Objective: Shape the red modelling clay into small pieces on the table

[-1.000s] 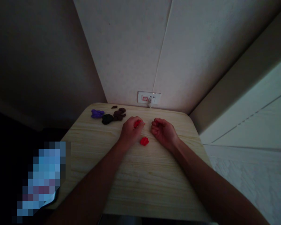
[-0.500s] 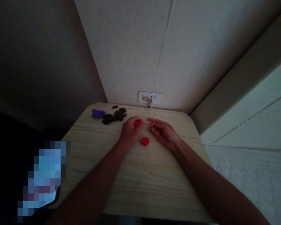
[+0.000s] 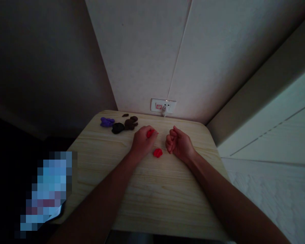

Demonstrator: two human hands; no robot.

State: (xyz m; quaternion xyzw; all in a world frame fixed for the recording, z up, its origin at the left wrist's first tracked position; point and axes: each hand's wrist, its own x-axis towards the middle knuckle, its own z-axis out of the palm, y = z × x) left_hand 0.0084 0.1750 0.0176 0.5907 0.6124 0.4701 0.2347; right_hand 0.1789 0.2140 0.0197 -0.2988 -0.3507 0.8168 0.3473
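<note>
The right hand has drawn back from the left hand, its forefinger no longer stretched across but folded in with the others, while the left hand stays put, pinching a red piece between thumb and curled fingers above the table. The right fingers are loosely curled, and I cannot tell whether they hide anything small. The red piece looks soft, so a light, even pinch should keep it from flattening, with the left wrist kept steady and the right fingertips working gently on the side that peeks out. A second red lump lies between the hands, a little nearer the person, where a dropping right hand could squash it. Off to the left, a purple lump, a black lump and brown lumps sit well apart from the right hand; beyond, a plug juts from the wall socket.
</note>
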